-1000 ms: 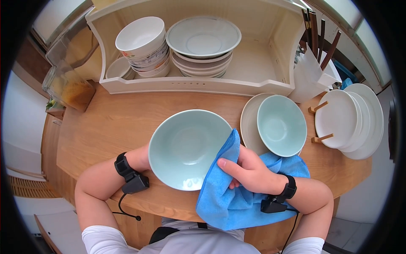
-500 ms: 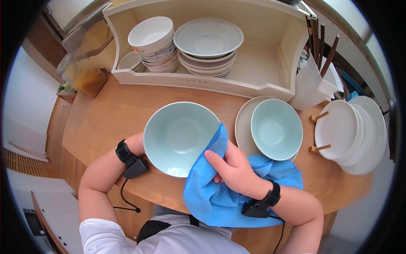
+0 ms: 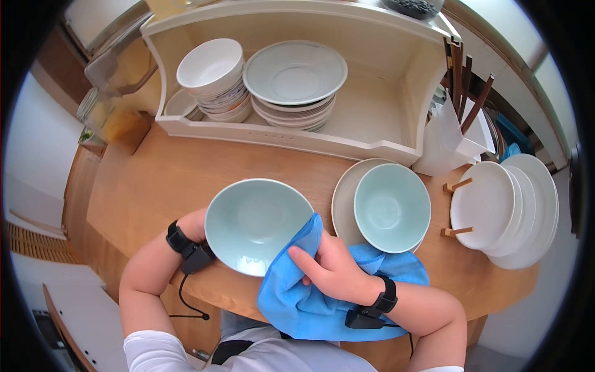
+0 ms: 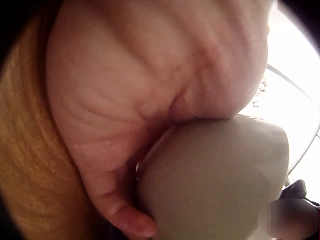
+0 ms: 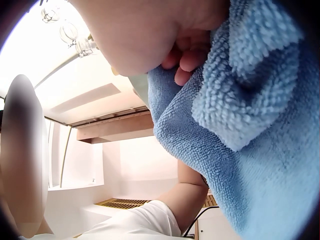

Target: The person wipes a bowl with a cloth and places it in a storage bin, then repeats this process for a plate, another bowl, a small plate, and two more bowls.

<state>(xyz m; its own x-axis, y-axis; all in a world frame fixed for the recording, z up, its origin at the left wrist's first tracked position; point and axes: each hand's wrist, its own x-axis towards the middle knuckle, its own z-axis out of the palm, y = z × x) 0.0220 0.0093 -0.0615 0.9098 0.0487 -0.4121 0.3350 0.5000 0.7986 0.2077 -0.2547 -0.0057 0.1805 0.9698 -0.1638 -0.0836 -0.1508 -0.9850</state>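
Note:
A large pale green bowl (image 3: 248, 223) is held tilted over the front of the table, its inside showing in the head view. My left hand (image 3: 193, 224) grips it from the left, most of the fingers hidden behind the bowl; in the left wrist view the hand (image 4: 140, 85) curves around the bowl's outer wall (image 4: 215, 180). My right hand (image 3: 338, 270) pinches a blue towel (image 3: 297, 304) with the thumb on top, and a fold of it covers the bowl's right rim. The towel (image 5: 200, 130) hangs in thick folds below the curled fingers (image 5: 192, 60) in the right wrist view.
Just right of the towel, a smaller pale green bowl (image 3: 393, 208) sits on a cream plate (image 3: 344, 201). White plates (image 3: 486, 204) stand in a wooden rack at the right. A cream shelf (image 3: 372, 105) behind holds stacked bowls (image 3: 211, 68) and plates (image 3: 294, 74), beside a white chopstick holder (image 3: 443, 139).
The head view has shifted, carrying the scene somewhat left and down. Both hands keep their hold, the left on the bowl and the right on the towel at its right rim.

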